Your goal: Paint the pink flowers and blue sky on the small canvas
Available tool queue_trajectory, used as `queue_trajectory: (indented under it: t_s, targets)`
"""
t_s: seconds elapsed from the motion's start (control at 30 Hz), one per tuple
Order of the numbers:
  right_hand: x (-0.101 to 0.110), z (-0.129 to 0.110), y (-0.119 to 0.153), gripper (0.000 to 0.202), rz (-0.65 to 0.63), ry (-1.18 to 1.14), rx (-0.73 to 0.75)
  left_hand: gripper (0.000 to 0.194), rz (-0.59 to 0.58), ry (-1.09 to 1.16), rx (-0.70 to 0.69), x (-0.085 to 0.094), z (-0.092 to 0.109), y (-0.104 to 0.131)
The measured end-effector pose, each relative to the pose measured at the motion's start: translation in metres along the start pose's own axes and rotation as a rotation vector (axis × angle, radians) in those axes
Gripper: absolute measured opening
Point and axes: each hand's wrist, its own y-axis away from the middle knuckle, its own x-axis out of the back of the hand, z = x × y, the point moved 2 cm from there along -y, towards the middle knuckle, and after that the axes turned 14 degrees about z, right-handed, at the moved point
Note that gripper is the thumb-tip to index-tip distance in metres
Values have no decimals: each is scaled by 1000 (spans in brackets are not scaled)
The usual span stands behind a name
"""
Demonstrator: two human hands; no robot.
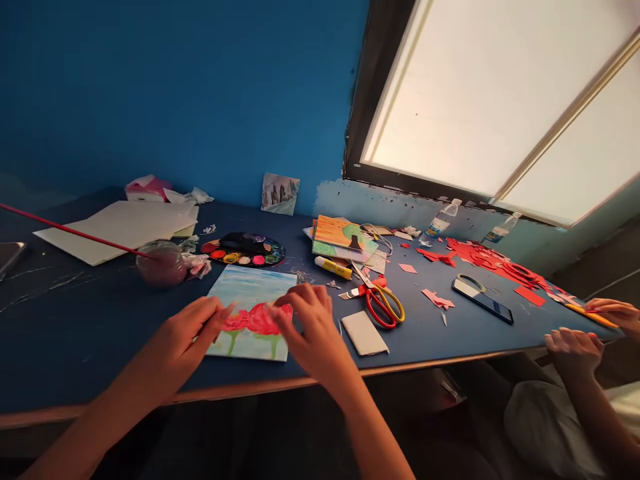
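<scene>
A small painting of red flowers on green stems under a blue sky lies flat near the table's front edge. At its left edge is my left hand, fingers curled and closed with thumb and forefinger tips over the red flower. My right hand bends over the right edge, thumb lying over the painted flowers and the other fingers curled. Behind the painting sits a palette with several paint colours. A glass jar of murky reddish water holds a long red brush.
Right of the painting lie scissors, a yellow glue tube, a white block and stacked paintings. Farther right are a phone, red paper scraps and bottles. Another person's hands are at the far right.
</scene>
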Motion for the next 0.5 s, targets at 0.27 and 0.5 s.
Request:
queue_trajectory:
  t_s: [0.27, 0.5]
  targets:
    - [-43, -26, 10, 28, -159, -317, 66, 38, -114, 110, -7, -7, -7, 10]
    - [-16, 12, -46, 41, -86, -336, 21, 45, 14, -145, 136, 32, -36, -14]
